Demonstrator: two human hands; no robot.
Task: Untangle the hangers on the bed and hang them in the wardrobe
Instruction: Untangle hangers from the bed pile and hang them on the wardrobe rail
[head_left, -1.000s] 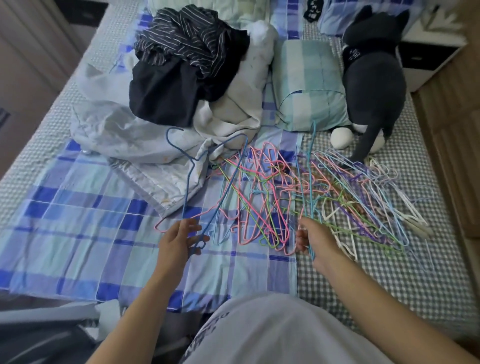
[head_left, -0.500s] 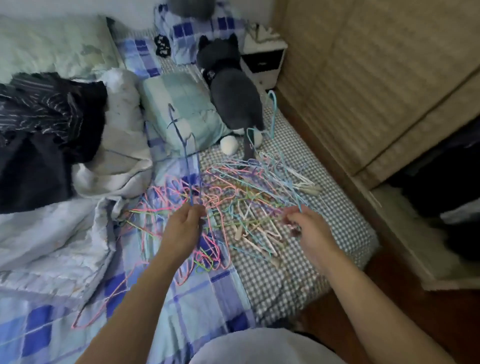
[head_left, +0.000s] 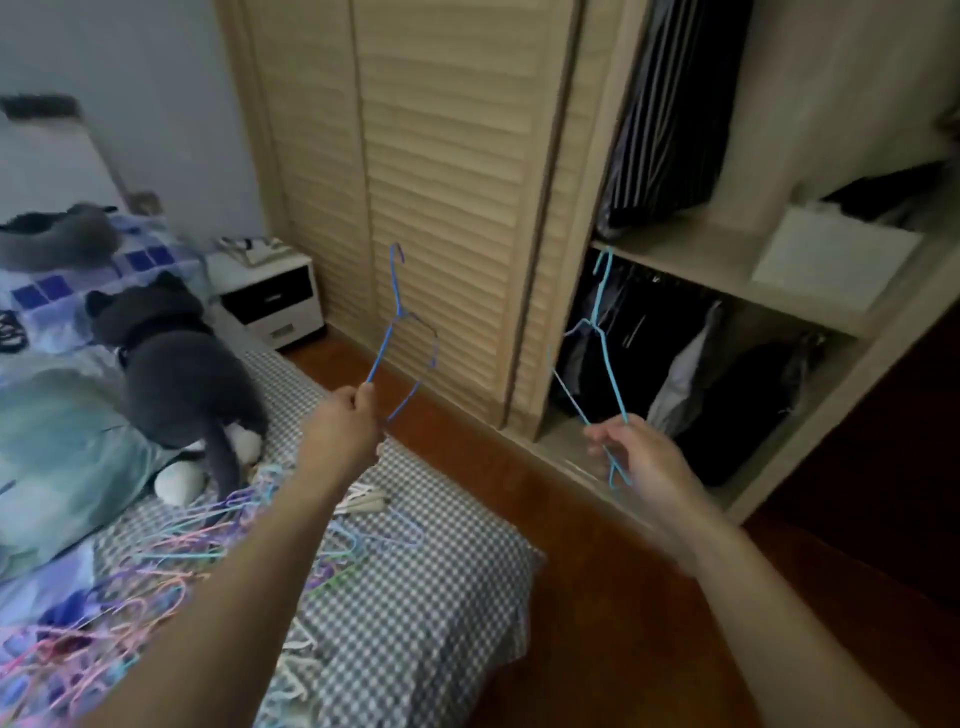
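The left hand (head_left: 340, 428) has a tight grip on a dark blue hanger (head_left: 402, 332), hook up. The right hand (head_left: 641, 460) pinches a light blue hanger (head_left: 597, 332), hook up, before the open wardrobe (head_left: 727, 270). Below the left hand, tangled hangers (head_left: 171, 551) lie on the bed (head_left: 415, 597).
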